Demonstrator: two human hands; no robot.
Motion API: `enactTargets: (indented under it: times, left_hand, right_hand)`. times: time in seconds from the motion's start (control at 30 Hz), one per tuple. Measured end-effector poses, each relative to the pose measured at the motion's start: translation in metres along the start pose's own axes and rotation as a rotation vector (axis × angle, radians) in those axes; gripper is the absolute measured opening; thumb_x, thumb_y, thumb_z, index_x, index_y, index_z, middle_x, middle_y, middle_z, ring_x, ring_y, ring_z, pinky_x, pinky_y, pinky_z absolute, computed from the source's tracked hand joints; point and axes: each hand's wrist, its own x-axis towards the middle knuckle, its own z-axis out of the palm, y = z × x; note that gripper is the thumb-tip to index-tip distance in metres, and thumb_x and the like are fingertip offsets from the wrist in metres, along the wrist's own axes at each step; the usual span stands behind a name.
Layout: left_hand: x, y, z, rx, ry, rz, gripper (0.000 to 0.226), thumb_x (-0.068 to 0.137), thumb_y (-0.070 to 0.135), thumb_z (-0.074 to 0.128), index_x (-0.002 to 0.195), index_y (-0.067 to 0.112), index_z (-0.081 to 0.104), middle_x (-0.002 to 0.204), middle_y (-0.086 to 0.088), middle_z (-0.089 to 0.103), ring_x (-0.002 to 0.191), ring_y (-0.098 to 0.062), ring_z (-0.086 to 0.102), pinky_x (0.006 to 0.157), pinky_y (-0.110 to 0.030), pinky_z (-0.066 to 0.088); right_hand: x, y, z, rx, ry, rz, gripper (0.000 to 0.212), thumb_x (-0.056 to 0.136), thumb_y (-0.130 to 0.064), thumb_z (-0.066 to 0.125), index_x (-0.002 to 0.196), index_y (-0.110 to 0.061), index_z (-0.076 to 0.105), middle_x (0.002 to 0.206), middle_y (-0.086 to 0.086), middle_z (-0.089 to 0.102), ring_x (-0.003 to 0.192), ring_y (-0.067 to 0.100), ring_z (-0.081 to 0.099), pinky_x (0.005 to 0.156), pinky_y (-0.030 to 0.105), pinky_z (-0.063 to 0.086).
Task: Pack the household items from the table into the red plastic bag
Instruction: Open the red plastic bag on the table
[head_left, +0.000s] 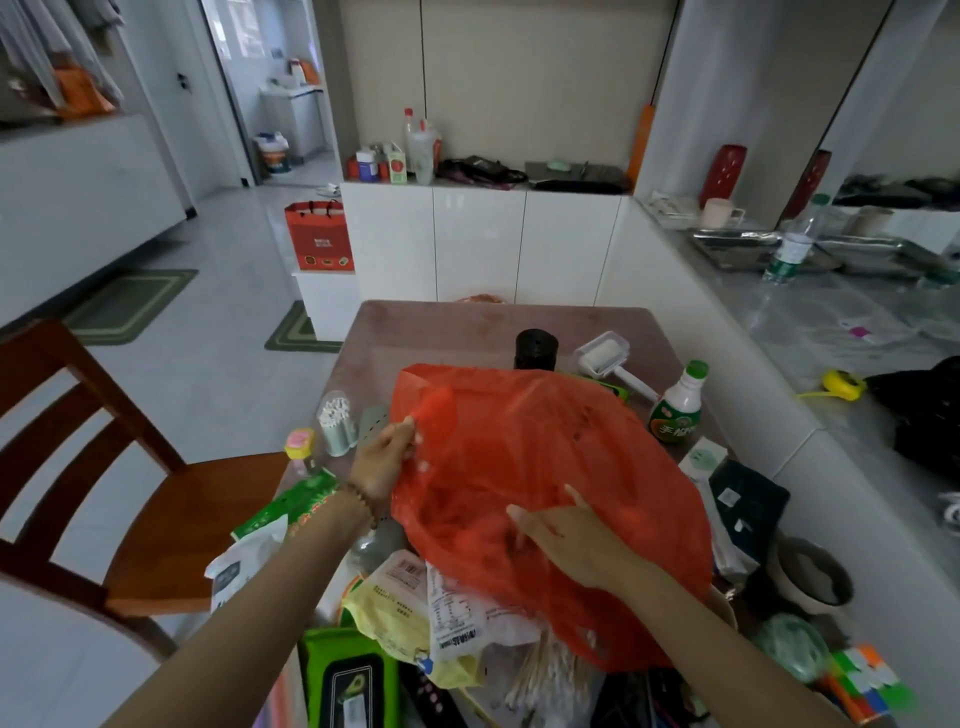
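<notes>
Centre frame: left hand (384, 460) is pinching the red plastic bag (545, 441); right hand (566, 538), fingers straight, is spreading it — seemingly opening; mouth needs widening.

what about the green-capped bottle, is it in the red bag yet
No, the green-capped bottle stands upright outside the red bag, to its right.

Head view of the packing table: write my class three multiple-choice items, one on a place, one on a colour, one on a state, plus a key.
1. Where is the white bottle? A inside the red bag; B on the table, right of the bag; C left of the bag.
2. Its cap is: A green; B red; C black.
3. The left hand: A pinches the bag's edge; B lies flat; C holds the bottle.
Key: B, it stands beside the bag's right edge; A, green top; A, it pinches the plastic.
</notes>
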Motion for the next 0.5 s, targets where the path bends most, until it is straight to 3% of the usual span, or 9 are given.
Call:
enactTargets:
  times: [0.07,0.1,0.13,0.2,0.27,0.3,0.33,0.43,0.5]
  left_hand:
    - [-0.004,-0.008,0.0,0.027,0.001,-0.015,0.035,0.094,0.039,0.044,0.071,0.015,0.054,0.048,-0.001,0.053,0.042,-0.012,0.054,0.05,-0.025,0.048]
    - [-0.005,-0.011,0.001,0.006,0.003,-0.018,0.035,0.093,0.039,0.046,0.07,0.015,0.055,0.044,0.002,0.052,0.041,-0.013,0.054,0.05,-0.025,0.048]
    - [-0.007,-0.012,0.002,-0.02,0.007,-0.015,0.035,0.093,0.039,0.048,0.068,0.015,0.055,0.041,0.004,0.05,0.04,-0.014,0.052,0.049,-0.025,0.048]
    - [-0.008,-0.011,0.003,-0.064,0.014,-0.003,0.035,0.093,0.038,0.047,0.067,0.015,0.055,0.039,0.005,0.048,0.037,-0.011,0.049,0.046,-0.023,0.046]
    - [-0.009,-0.012,0.001,-0.124,0.052,-0.001,0.035,0.094,0.036,0.046,0.066,0.016,0.052,0.04,0.007,0.045,0.038,-0.008,0.044,0.046,-0.021,0.043]
    - [-0.009,-0.013,-0.002,-0.156,0.105,-0.021,0.035,0.094,0.035,0.046,0.066,0.016,0.052,0.043,0.007,0.046,0.041,-0.009,0.042,0.048,-0.022,0.041]
    - [-0.008,-0.016,-0.006,-0.169,0.185,-0.062,0.033,0.094,0.033,0.048,0.066,0.016,0.053,0.049,0.005,0.048,0.046,-0.012,0.042,0.052,-0.025,0.041]
    - [-0.008,-0.029,-0.02,0.031,0.43,-0.237,0.03,0.091,0.029,0.054,0.068,0.011,0.058,0.073,-0.012,0.058,0.065,-0.022,0.052,0.069,-0.034,0.047]
    - [-0.012,-0.035,-0.021,0.204,0.628,-0.275,0.02,0.09,0.019,0.054,0.09,0.0,0.057,0.1,-0.023,0.057,0.089,-0.029,0.055,0.085,-0.043,0.047]
  right_hand:
    - [0.001,0.004,-0.001,0.188,0.098,0.033,0.074,0.08,-0.077,0.024,0.077,-0.017,0.068,0.047,-0.004,0.054,0.063,0.006,0.062,0.099,0.029,0.043]
    - [0.004,0.002,-0.002,0.26,0.159,0.036,0.067,0.079,-0.076,0.033,0.077,-0.018,0.066,0.048,-0.005,0.054,0.056,0.007,0.057,0.085,0.037,0.05]
    - [0.008,-0.003,-0.005,0.282,0.211,0.026,0.059,0.078,-0.075,0.041,0.082,-0.021,0.063,0.057,-0.005,0.058,0.057,0.006,0.056,0.079,0.041,0.051]
    - [0.02,-0.01,-0.009,0.145,0.246,0.009,0.052,0.071,-0.073,0.056,0.103,-0.033,0.057,0.092,-0.006,0.064,0.086,0.007,0.06,0.085,0.039,0.048]
    - [0.037,-0.007,-0.009,-0.168,0.153,0.034,0.08,0.068,-0.07,0.063,0.135,-0.031,0.042,0.134,-0.001,0.05,0.126,0.016,0.044,0.105,0.039,0.035]
    - [0.042,-0.004,-0.007,-0.259,0.105,0.078,0.089,0.07,-0.069,0.063,0.143,-0.027,0.034,0.146,0.001,0.04,0.136,0.02,0.034,0.111,0.04,0.029]
    - [0.046,0.001,-0.004,-0.261,0.077,0.13,0.092,0.071,-0.069,0.062,0.145,-0.023,0.032,0.15,0.002,0.036,0.139,0.021,0.031,0.114,0.041,0.027]
    - [0.045,0.013,0.006,0.046,0.133,0.227,0.079,0.07,-0.063,0.069,0.133,-0.02,0.05,0.139,0.004,0.051,0.127,0.02,0.049,0.108,0.039,0.039]
    - [0.042,0.015,0.011,0.084,0.185,0.222,0.073,0.067,-0.064,0.07,0.125,-0.022,0.055,0.13,0.002,0.057,0.118,0.019,0.055,0.104,0.039,0.043]
